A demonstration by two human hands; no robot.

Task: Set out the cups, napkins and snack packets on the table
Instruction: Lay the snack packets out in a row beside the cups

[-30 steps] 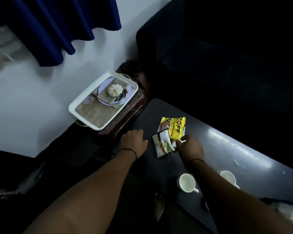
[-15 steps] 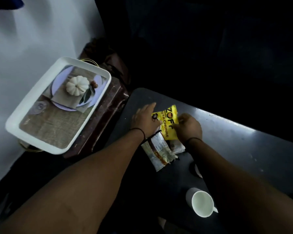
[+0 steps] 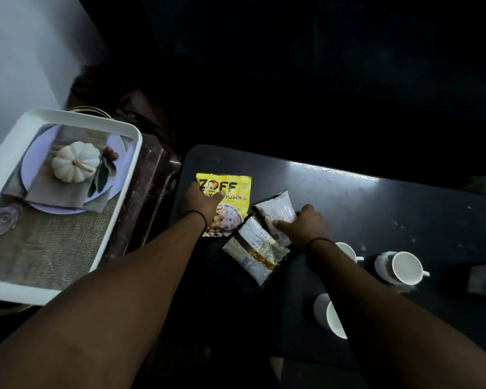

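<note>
Head view: left hand point(image 3: 202, 202) lies flat on the yellow packet point(image 3: 230, 197), right hand point(image 3: 303, 226) presses fingers on a white packet point(image 3: 278, 214) beside it. Cups point(image 3: 404, 266) stand right of the yellow packet. Packet-spreading step; next, separate the overlapping white packets.

My left hand point(image 3: 201, 202) covers the lower left of the yellow packet point(image 3: 230, 197), hiding part of its lettering. My right forearm cuts across two cups point(image 3: 345, 249) point(image 3: 327, 314), showing only slivers. Perhaps a napkin, the grey shape point(image 3: 484, 280) near the right edge is too dim to name. The tray point(image 3: 118, 203) runs off the left border.
</note>
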